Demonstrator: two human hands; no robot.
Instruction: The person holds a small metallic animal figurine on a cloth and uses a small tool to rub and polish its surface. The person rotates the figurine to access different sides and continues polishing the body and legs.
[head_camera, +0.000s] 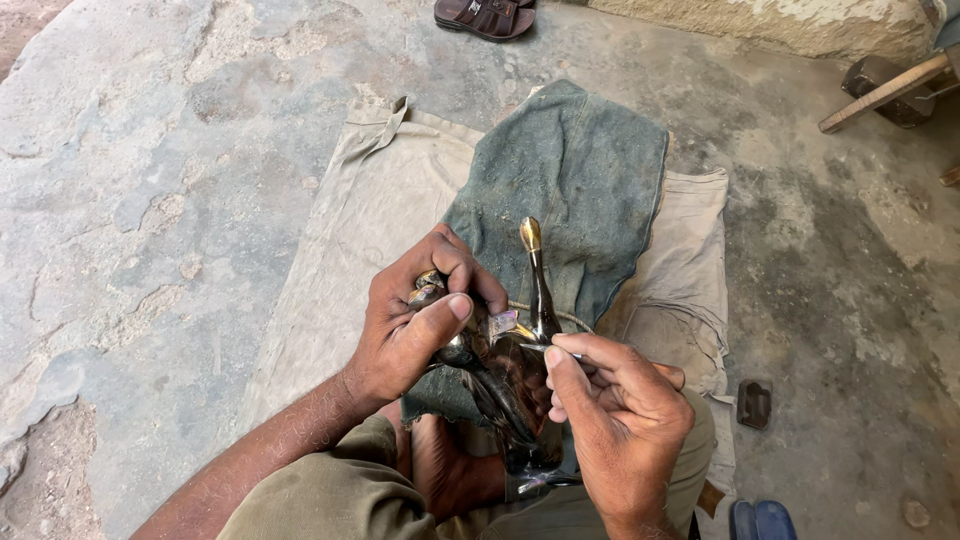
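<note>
A person sits on a rough grey concrete floor (150, 200), seen from above, working with 2 bare hands over the lap. The left hand (415, 325) is clenched around the body of a dark, glossy carved bird figure with a long thin neck and a golden-tipped head (532, 290), thumb pressed across its side. The figure stands upright between the knees, just above a bare foot (450, 470). The right hand (620, 420) pinches a small thin metal tool (545, 349) between thumb and fingertips, its tip touching the figure at the base of the neck. Beneath the hands lies a dusty green-grey cloth (575, 170) spread over a larger beige cloth (370, 200). A brown sandal (485, 17) rests at the top edge, and a small dark rectangular block (753, 403) lies on the floor to the right.
</note>
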